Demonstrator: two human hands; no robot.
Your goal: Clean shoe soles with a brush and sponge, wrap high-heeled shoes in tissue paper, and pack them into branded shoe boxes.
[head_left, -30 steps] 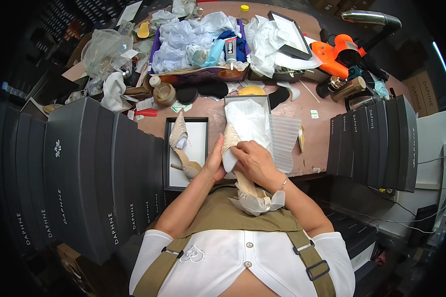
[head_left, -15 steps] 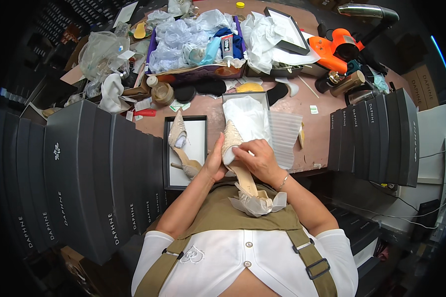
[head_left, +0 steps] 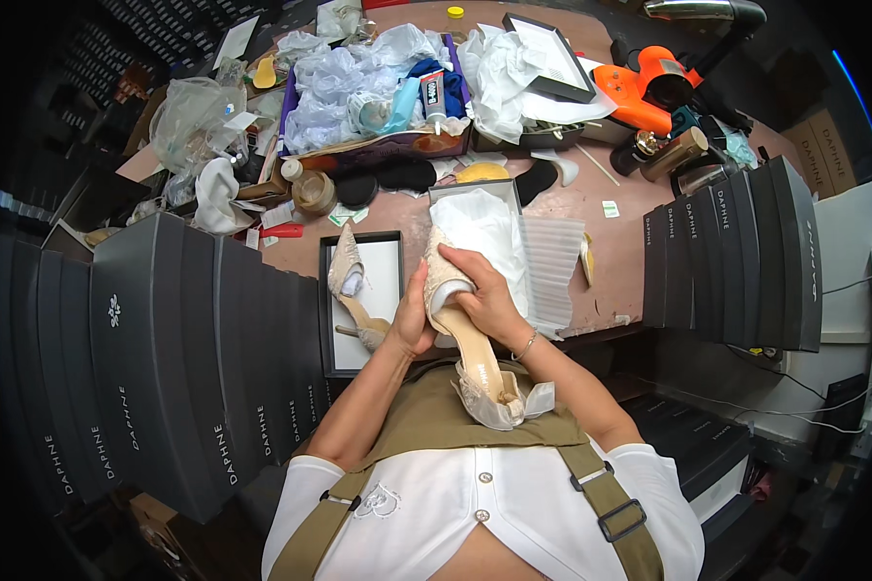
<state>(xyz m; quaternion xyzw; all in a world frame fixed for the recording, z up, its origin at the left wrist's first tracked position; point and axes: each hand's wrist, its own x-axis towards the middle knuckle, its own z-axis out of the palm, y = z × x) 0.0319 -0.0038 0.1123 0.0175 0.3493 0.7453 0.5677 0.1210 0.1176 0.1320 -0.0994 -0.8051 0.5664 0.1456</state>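
1. While my left hand (head_left: 415, 315) is cupping the beige shoe (head_left: 470, 344) along its left side, my right hand (head_left: 484, 295) is grasping its toe from the right, thumb at the white stuffing (head_left: 447, 291).
2. I am pointing its toe away from me, the heel end hanging over my olive apron (head_left: 421, 412).
3. On my left, a matching shoe (head_left: 346, 261) is lying in a dark box (head_left: 387, 266).

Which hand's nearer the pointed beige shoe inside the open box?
The left hand: it's just right of the boxed beige shoe, while the right hand is farther right.
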